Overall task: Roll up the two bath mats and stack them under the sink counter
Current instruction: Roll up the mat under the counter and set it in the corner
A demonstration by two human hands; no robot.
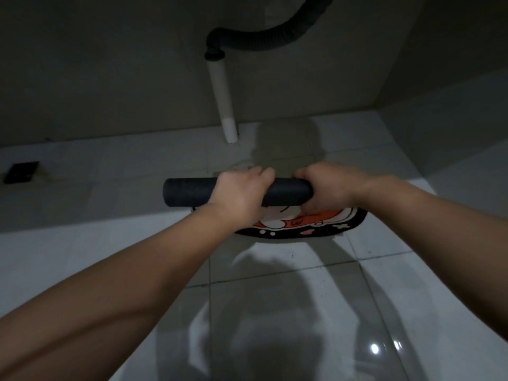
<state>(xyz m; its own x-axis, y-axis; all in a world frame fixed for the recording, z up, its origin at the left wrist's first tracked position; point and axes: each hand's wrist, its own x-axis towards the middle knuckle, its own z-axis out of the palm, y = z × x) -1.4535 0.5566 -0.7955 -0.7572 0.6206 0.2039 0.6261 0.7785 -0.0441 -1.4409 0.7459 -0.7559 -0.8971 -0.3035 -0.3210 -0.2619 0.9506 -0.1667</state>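
Note:
A bath mat with a black underside is partly rolled into a dark tube (189, 192) lying crosswise on the white floor tiles. Its unrolled part (310, 222) lies flat nearer to me and shows an orange, white and black cartoon print with a rounded edge. My left hand (242, 195) grips the roll near its middle. My right hand (327, 185) grips the roll's right end. Both hands wrap over the top of the roll. A second mat is not in view.
A white drain pipe (224, 103) comes down to the floor just behind the roll, joined to a black corrugated hose (264, 39). A dark square floor drain (20, 171) sits at the far left. Grey walls close the back and the right side.

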